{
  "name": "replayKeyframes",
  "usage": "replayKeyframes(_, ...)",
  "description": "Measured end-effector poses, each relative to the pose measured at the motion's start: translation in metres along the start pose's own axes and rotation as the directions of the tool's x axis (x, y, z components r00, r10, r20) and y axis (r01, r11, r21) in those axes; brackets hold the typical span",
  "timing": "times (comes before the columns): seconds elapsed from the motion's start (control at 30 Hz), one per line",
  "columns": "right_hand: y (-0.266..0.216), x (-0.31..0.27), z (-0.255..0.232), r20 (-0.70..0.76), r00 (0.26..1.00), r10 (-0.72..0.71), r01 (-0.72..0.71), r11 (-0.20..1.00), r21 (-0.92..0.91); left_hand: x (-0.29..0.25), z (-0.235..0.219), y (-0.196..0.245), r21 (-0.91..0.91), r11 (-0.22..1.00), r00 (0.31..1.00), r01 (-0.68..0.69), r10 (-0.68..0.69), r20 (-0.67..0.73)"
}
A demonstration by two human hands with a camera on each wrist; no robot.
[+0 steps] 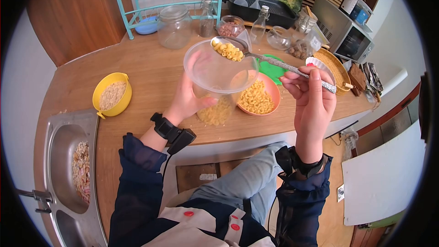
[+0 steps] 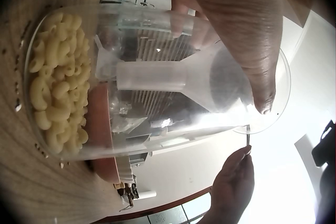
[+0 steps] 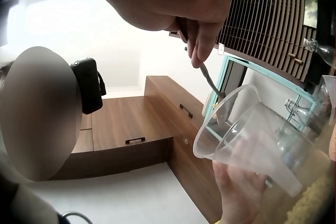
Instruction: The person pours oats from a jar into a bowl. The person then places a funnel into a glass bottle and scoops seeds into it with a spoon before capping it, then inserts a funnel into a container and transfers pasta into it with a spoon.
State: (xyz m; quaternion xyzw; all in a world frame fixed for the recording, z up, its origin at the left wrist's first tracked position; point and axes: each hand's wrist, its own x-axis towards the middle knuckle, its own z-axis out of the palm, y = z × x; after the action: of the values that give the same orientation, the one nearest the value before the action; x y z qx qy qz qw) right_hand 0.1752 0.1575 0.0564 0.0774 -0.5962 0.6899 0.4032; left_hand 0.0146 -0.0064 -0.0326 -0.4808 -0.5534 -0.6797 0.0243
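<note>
My left hand (image 1: 183,98) grips a clear jar (image 1: 216,113) around its upper part, the thumb in front. Macaroni (image 2: 60,85) covers the jar's bottom, and a translucent funnel (image 2: 152,76) points down inside. The funnel's wide rim faces up in the head view. Pinched by its handle in my right hand (image 1: 313,105), a metal spoon (image 1: 283,65) holds macaroni (image 1: 232,53) over the funnel's far rim. In the right wrist view the spoon's bowl reaches into the funnel (image 3: 210,142). Behind the jar stands a pink bowl (image 1: 273,92) of macaroni.
A yellow bowl (image 1: 127,100) of flakes stands left, near the sink (image 1: 91,155). Behind the jar are a lidded glass jar (image 1: 174,29), stoppered bottles, a green plate (image 1: 272,68) and a turquoise rack (image 1: 120,4). A wicker tray (image 1: 336,66) and microwave (image 1: 340,27) stand right.
</note>
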Motion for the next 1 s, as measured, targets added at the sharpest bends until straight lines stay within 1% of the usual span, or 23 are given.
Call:
replayKeyframes(0.23, 0.001, -0.005, 0.004, 0.029, 0.999, -0.037, 0.039, 0.997, -0.067, 0.0, 0.0, 0.0, 0.017, 1.0, 1.0, -0.002, 0.002, 0.0)
replayKeyframes(0.43, 0.001, -0.006, 0.003, 0.054, 0.996, -0.077, 0.081, 0.993, -0.091, -0.003, -0.001, -0.004, 0.006, 0.999, 0.999, 0.04, -0.04, 0.006)
replayKeyframes(0.5, 0.001, -0.006, 0.003, 0.066, 0.994, -0.083, 0.089, 0.992, -0.087, 0.0, 0.001, -0.005, -0.019, 1.0, 1.0, -0.009, 0.009, -0.01)
replayKeyframes(0.7, 0.003, -0.009, 0.003, 0.067, 0.992, -0.108, 0.116, 0.987, -0.113, 0.0, 0.001, -0.004, 0.005, 1.0, 1.0, -0.015, 0.016, -0.007)
replayKeyframes(0.77, 0.003, -0.012, 0.006, 0.075, 0.985, -0.157, 0.166, 0.976, -0.141, 0.001, 0.001, -0.002, 0.0, 1.0, 1.0, -0.015, 0.015, -0.004)
replayKeyframes(0.8, 0.003, -0.014, 0.005, 0.074, 0.985, -0.157, 0.166, 0.976, -0.142, 0.001, 0.001, -0.001, -0.006, 1.0, 1.0, -0.014, 0.014, -0.001)
replayKeyframes(0.83, 0.003, -0.016, 0.003, 0.139, 0.961, -0.239, 0.27, 0.919, -0.289, 0.002, 0.001, 0.0, -0.007, 1.0, 1.0, -0.014, 0.014, 0.0)
replayKeyframes(0.87, 0.004, -0.017, 0.001, 0.216, 0.927, -0.306, 0.371, 0.828, -0.42, 0.002, 0.001, 0.001, 0.002, 1.0, 1.0, -0.009, 0.009, 0.003)
replayKeyframes(0.9, 0.005, -0.019, -0.001, 0.29, 0.87, -0.399, 0.493, 0.697, -0.521, 0.002, 0.0, 0.001, 0.012, 1.0, 1.0, -0.004, 0.004, 0.006)
replayKeyframes(0.93, 0.003, -0.019, -0.001, 0.29, 0.87, -0.4, 0.494, 0.695, -0.522, 0.003, 0.001, 0.002, 0.01, 1.0, 1.0, -0.005, 0.005, 0.007)
replayKeyframes(0.97, -0.002, -0.019, 0.001, 0.431, 0.78, -0.454, 0.626, 0.552, -0.551, 0.003, 0.001, 0.002, 0.006, 1.0, 1.0, -0.003, 0.003, 0.007)
replayKeyframes(1.0, -0.004, -0.019, 0.002, 0.568, 0.67, -0.478, 0.741, 0.391, -0.546, 0.003, 0.001, 0.003, 0.002, 1.0, 1.0, -0.002, 0.002, 0.008)
